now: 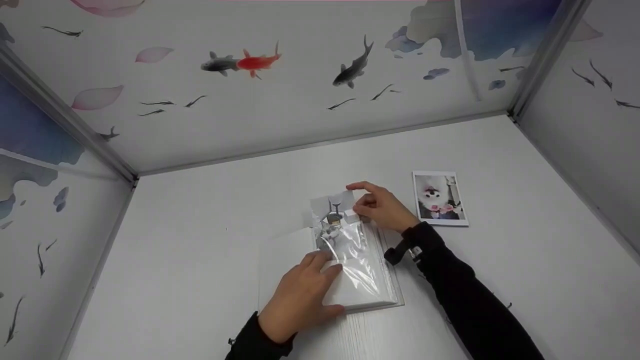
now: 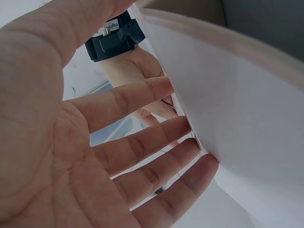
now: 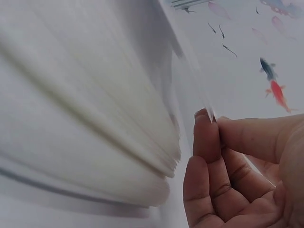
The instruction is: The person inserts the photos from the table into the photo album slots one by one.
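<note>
An open photo album (image 1: pixel 367 292) with glossy clear sleeves lies on the table. A photo (image 1: pixel 324 206) with a dark figure on a pale ground sits partly inside the sleeve, its upper part standing out above the top. My right hand (image 1: pixel 384 209) pinches the photo's right edge between thumb and fingers; in the right wrist view the thin edge (image 3: pixel 202 90) runs into that pinch beside the thick page block (image 3: pixel 104 123). My left hand (image 1: pixel 302 295) rests on the album's lower left, fingers extended, with the fingertips (image 2: pixel 209 164) touching the page in the left wrist view.
Right of the album lies a small stack of photos (image 1: pixel 441 199), a white fluffy animal with pink flowers on top. White panels (image 1: pixel 300 100) printed with fish and petals border the white table (image 1: pixel 190 260) at the back and sides.
</note>
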A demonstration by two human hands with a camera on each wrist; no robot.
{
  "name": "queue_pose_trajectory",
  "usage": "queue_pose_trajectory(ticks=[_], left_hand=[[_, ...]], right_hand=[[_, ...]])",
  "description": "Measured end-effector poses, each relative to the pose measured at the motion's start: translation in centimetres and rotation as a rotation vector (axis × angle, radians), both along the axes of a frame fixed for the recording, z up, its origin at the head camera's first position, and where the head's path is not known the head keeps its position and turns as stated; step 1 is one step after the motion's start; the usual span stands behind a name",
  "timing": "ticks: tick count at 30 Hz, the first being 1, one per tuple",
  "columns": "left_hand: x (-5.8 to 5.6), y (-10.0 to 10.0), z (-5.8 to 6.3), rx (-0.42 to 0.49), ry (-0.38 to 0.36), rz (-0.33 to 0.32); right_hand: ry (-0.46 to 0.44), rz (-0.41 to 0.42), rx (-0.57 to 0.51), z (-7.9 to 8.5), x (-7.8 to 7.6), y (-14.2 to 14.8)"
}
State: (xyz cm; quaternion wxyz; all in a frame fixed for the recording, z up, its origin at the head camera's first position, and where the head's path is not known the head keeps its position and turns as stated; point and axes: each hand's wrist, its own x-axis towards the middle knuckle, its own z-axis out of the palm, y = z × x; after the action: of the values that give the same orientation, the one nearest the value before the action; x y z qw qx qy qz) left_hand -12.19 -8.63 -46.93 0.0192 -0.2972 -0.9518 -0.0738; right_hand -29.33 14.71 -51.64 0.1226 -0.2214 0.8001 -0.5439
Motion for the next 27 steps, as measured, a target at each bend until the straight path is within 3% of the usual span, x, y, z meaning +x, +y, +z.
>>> queue_pose_trajectory(ticks=[10, 22, 27], left_hand=[[-0.1, 0.2, -0.1, 0.010, -0.012, 0.003], [-0.1, 0.3, -0.2, 0.009, -0.026, 0.012], [-0.1, 0.1, -0.2, 0.010, 0.003, -0.001]], right_hand=[[-0.033, 0.077, -0.008, -0.3, -0.2, 0.5], [0.013, 0.054, 0.003, -0.2, 0.1, 0.1], [0.018, 0.114, -0.016, 2.0, 0.9, 0.0]])
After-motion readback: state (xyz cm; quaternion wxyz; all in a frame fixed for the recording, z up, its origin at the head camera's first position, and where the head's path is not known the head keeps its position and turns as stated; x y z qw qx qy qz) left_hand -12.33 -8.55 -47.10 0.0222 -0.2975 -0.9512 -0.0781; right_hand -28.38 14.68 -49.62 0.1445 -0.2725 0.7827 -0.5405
